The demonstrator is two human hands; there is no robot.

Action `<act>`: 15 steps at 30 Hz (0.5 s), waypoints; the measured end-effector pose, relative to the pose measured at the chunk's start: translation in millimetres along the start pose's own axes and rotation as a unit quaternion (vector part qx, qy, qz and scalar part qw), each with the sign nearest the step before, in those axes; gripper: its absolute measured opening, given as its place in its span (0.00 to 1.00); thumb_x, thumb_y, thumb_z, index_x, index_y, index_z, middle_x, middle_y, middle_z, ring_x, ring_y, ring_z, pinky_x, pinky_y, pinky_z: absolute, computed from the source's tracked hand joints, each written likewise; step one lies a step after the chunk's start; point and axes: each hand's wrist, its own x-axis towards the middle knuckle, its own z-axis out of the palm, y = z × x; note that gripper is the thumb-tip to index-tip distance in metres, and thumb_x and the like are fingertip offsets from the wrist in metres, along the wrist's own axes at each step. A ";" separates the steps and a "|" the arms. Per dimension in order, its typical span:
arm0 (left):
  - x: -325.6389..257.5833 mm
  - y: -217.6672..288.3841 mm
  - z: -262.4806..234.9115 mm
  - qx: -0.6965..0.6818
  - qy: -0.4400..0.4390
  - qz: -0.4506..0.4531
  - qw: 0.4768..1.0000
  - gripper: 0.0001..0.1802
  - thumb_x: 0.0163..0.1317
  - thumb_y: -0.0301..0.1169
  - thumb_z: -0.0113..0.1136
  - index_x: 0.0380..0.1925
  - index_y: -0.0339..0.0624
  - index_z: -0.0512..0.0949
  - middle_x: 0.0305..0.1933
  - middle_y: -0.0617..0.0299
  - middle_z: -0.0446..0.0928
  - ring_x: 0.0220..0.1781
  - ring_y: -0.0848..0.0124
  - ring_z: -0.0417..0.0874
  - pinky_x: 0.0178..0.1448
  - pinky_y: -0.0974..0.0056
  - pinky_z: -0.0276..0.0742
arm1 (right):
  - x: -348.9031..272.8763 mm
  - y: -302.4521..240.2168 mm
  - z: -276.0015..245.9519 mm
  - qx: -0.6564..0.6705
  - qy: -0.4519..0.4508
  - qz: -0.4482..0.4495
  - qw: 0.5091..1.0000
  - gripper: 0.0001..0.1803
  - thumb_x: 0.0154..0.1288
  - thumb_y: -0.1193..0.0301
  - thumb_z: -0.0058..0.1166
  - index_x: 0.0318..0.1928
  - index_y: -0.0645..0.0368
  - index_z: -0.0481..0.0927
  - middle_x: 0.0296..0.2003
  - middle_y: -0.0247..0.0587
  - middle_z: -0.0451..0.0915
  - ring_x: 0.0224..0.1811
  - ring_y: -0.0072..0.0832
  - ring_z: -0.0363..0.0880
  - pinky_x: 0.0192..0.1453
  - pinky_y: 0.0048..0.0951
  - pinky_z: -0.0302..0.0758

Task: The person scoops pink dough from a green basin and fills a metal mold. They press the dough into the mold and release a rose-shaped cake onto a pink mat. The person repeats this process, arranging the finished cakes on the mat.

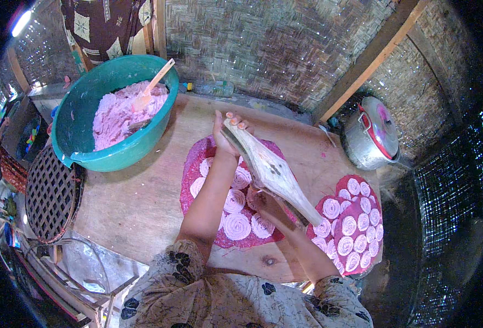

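Note:
Both of my hands are on a long pale wooden dough press (274, 167), held slantwise above the table. It looks two-layered, with a dark gap along its edge and several dark spots midway. My left hand (226, 138) is closed round the upper end, fingertips curled over the edge. Lower down, my right hand (257, 199) grips from the underside; the press hides part of its fingers. Beneath lies a round magenta mesh mat (193, 158) bearing several pale pink dough coils (236, 226). My forearms and the press cover part of it.
Pink dough (118, 115) and a spatula (153, 85) sit in a big green basin (74, 147) at far left. More magenta mats (342, 225) with coils overlap at right. A lidded metal pot (364, 139) stands beyond the wooden table (126, 213). A woven tray (53, 194) is left.

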 end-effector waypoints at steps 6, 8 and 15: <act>4.0 -10.2 25.0 -0.020 -0.014 -0.053 0.998 0.28 0.67 0.62 0.41 0.28 0.53 0.77 0.22 0.68 0.74 0.28 0.66 0.73 0.32 0.58 0.69 | -2.8 -1.7 29.4 -0.037 -0.007 0.003 0.999 0.33 0.71 0.41 0.38 0.57 0.56 0.73 0.38 0.45 0.81 0.30 0.30 0.81 0.34 0.28 0.80; 6.4 -12.1 29.6 0.000 -0.006 -0.066 0.998 0.29 0.66 0.63 0.42 0.27 0.53 0.77 0.22 0.66 0.74 0.29 0.65 0.73 0.34 0.57 0.70 | -25.8 -26.6 45.4 -0.105 0.001 0.027 0.994 0.32 0.71 0.41 0.38 0.57 0.55 0.73 0.38 0.44 0.81 0.30 0.30 0.80 0.34 0.27 0.79; 2.0 -68.2 -8.3 0.099 0.158 -0.089 0.978 0.35 0.62 0.69 0.42 0.25 0.48 0.78 0.23 0.60 0.75 0.32 0.58 0.76 0.46 0.52 0.74 | -121.4 -103.9 56.9 -0.375 0.277 0.119 0.877 0.37 0.69 0.37 0.36 0.56 0.57 0.74 0.34 0.40 0.79 0.30 0.31 0.79 0.28 0.30 0.78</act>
